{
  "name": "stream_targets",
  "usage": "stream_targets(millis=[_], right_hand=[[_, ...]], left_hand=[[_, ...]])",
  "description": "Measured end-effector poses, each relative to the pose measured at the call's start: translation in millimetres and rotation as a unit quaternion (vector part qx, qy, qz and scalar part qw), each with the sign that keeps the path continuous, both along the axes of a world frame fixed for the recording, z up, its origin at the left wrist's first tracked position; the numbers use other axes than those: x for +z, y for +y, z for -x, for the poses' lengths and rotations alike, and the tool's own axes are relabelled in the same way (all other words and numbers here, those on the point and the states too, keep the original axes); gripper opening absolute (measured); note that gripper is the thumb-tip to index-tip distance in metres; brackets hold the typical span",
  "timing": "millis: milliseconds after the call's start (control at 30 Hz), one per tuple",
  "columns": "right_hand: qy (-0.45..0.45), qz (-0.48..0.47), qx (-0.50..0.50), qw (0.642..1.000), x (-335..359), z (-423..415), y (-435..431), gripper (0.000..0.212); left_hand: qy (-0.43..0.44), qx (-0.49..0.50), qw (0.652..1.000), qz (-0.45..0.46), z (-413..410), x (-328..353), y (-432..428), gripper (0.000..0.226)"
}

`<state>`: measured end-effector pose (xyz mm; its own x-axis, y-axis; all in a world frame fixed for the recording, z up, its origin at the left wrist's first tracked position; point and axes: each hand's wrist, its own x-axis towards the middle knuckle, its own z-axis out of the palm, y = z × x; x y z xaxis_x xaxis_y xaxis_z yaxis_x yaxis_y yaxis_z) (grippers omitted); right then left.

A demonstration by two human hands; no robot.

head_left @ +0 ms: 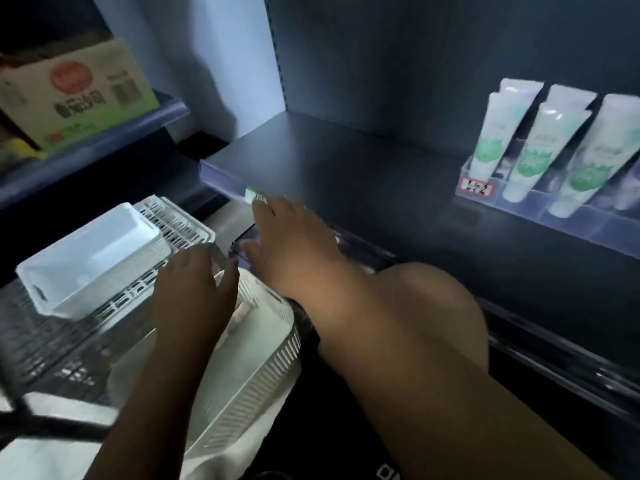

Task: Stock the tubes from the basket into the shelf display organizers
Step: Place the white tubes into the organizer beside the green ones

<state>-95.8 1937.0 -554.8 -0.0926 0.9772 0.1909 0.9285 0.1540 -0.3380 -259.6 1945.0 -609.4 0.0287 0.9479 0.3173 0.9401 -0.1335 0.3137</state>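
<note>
Two hands are working low by the shelf. A small bin is sitting leftmost, showing nothing inside. The left hand is hovering over the basket, fingers bent, grip unclear. The right hand is reaching forward, fingers fairly straight, touching a green-white scrap; whether it is pinching it is unclear. Tubes are standing upright in the organizer far right, nearer the right hand.

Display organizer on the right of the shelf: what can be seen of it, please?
The clear plastic display organizer stands on the dark shelf, at the right. It has several compartments and a front wall. White tubes with green print stand in it, leaning back. A small label is on its front left corner.
</note>
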Motion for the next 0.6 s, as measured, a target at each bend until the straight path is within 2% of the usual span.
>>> stream_targets(millis=[100, 200, 300, 400, 533, 600], right_hand=[[-0.006, 0.060, 0.037, 0.997, -28.1, 27.5, 19.5, 0.045], [-0.022, 0.160, 0.048, 0.986, -71.9, 45.3, 30.0, 0.043], [-0.018, 0.222, 0.029, 0.974, -108.0, 60.3, 42.0, 0.040], [-0.017, 0.248, 0.047, 0.968, -139.7, 70.6, 55.3, 0.037], [-0.008, 0.250, 0.060, 0.966, -177.1, 76.5, 78.3, 0.036], [-0.012, 0.242, 0.071, 0.968, -193.7, 82.0, 92.1, 0.034]], left_hand=[[-0.011, 0.034, 0.998, 0.051, 18.6, -27.8, 7.3, 0.058], [0.001, 0.072, 0.992, 0.103, 35.8, -62.5, 18.6, 0.046], [-0.041, 0.100, 0.978, 0.178, 54.7, -96.5, 24.5, 0.045], [-0.058, 0.143, 0.957, 0.245, 72.7, -130.1, 24.3, 0.049], [-0.109, 0.188, 0.898, 0.383, 98.1, -186.7, 27.4, 0.041], [-0.102, 0.200, 0.885, 0.408, 108.6, -215.8, 25.8, 0.045]])
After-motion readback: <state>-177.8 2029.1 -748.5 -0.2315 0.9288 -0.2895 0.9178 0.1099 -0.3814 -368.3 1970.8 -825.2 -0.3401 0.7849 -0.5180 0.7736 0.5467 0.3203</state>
